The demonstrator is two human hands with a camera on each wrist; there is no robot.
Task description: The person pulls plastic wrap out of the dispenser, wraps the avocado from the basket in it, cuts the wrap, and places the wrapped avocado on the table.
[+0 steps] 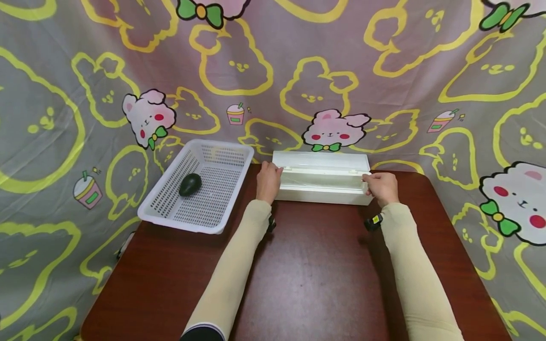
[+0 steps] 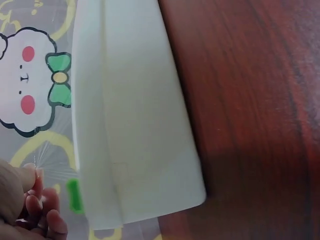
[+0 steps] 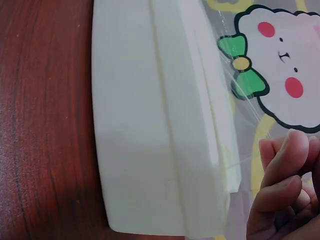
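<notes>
A long white cling film dispenser (image 1: pixel 324 196) stands at the back of the table with its lid (image 1: pixel 320 160) raised. Clear cling film (image 2: pixel 46 150) stretches out of it, wrinkling into fine creases at the corners. At the dispenser's left end, my left hand (image 1: pixel 268 182) pinches one corner of the film between thumb and fingertips. My right hand (image 1: pixel 383 187) pinches the other corner at the right end, its lower fingers curled in the right wrist view. The film is see-through, so its full extent is hard to tell.
To the left stands a white perforated plastic basket (image 1: pixel 181 223) with a dark green avocado (image 1: pixel 190 184) inside. Brown wooden table (image 1: pixel 307 284) extends in front of the dispenser. A patterned cloth (image 1: pixel 273 57) hangs close behind and along both sides.
</notes>
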